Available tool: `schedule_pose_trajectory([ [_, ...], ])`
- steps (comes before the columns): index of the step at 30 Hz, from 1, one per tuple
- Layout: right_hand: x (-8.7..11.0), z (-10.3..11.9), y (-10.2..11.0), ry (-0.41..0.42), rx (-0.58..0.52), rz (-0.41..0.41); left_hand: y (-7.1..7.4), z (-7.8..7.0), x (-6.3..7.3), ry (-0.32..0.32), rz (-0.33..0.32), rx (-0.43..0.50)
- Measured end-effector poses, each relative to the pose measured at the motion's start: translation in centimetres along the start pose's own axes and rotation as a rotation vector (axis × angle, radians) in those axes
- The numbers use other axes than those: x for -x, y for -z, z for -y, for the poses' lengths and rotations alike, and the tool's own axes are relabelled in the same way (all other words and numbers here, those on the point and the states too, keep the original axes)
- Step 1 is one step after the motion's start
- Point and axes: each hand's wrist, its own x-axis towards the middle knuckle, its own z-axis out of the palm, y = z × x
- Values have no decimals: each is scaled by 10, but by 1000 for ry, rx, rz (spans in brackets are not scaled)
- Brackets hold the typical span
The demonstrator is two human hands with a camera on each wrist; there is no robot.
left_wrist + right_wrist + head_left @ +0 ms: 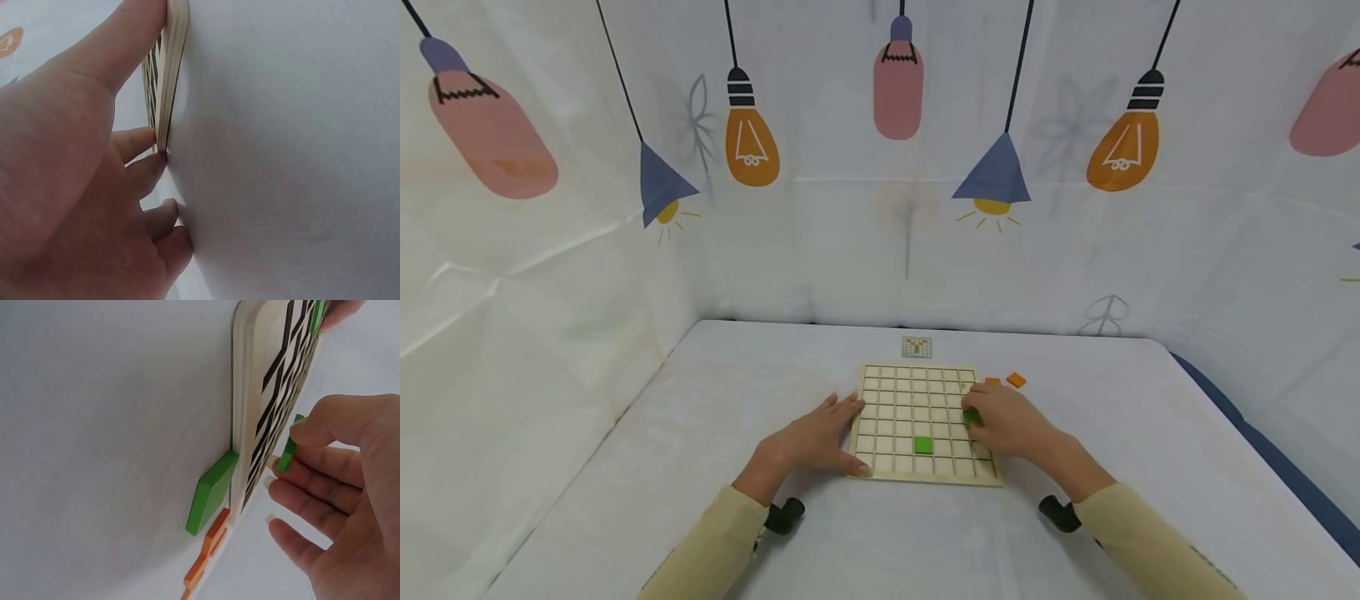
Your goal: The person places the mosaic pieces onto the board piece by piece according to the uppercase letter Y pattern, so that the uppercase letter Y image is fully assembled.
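A square wooden board (925,480) with a grid of dark grooves lies flat on the table. My left hand (812,437) rests along its left edge, thumb at the near corner and fingers spread. Over the board's right side, my right hand (1011,421) pinches a green square tile (289,450) between thumb and index finger, its other fingers loosely bent. Another green tile (923,445) sits in a grid cell near the front. In the right wrist view, a loose green tile (211,497) lies against the board's right edge; in the head view the right hand hides it.
Two orange tiles (1017,380) lie on the white table (760,375) by the board's far right corner. A small card (917,347) with a printed grid pattern is behind the board. A white sheet (850,233) printed with lamps hangs beyond the table.
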Motion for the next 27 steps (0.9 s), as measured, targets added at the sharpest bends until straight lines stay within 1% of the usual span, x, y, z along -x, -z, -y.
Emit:
schedule_pose_trajectory([
  [7, -3, 5, -3, 13, -55, -7, -1, 0, 0, 0, 5, -7],
  [15, -7, 8, -5, 73, -83, -44, 0, -1, 0, 2, 3, -2],
  [27, -13, 20, -9, 52, -89, -16, -1, 0, -1, 5, -6, 1],
])
